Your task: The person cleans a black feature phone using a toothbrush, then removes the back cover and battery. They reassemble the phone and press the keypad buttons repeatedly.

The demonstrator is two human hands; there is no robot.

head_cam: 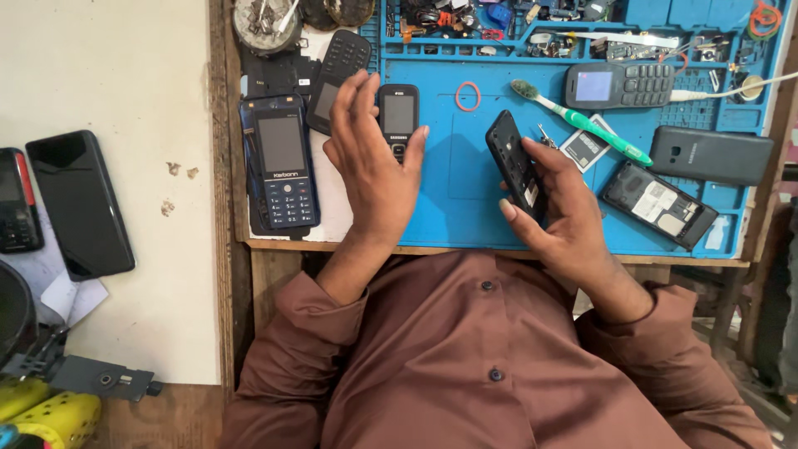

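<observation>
- Head view: right hand [559, 208] pinches an opened black phone [515, 165] by its lower end, long axis tilted up and to the left, raised just above the blue mat [453, 199].
- Left hand [376, 162] spread, palm open, hovering over a small black keypad phone [398, 116] lying upright on the mat; fingertips near it, contact unclear.
- Nearer the opened phone: right hand.
- Around: dark blue keypad phone [283, 162] left of the left hand, green toothbrush [582, 123], backless phone [658, 204] to the right.
- Table [125, 83] edge carries a black smartphone [79, 204].
</observation>
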